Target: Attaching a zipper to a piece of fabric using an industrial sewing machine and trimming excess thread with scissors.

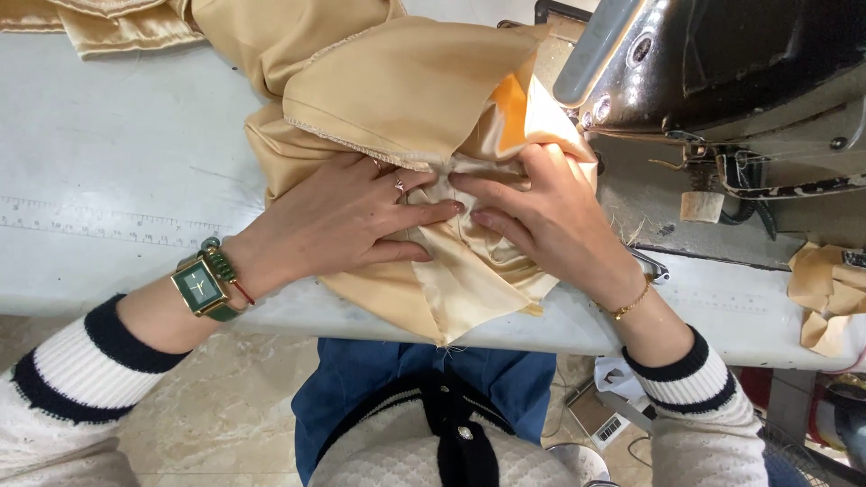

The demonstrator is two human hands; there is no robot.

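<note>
A bundle of gold satin fabric (pixel 406 90) lies on the pale sewing table (pixel 117 153), folded over itself with a frayed edge showing. My left hand (pixel 347 221) lies flat on the cloth, fingers spread and pressing it down; it wears a ring and a green square watch on the wrist. My right hand (pixel 541 207) pinches and presses the fabric at its right side, close to the sewing machine (pixel 713 72), fingertips meeting those of the left hand. A gold bracelet sits on the right wrist.
More gold fabric (pixel 117 27) is piled at the table's far left. Small gold scraps (pixel 825 298) lie at the right edge. A printed ruler strip (pixel 99 224) runs along the table. Tiled floor and my blue skirt show below.
</note>
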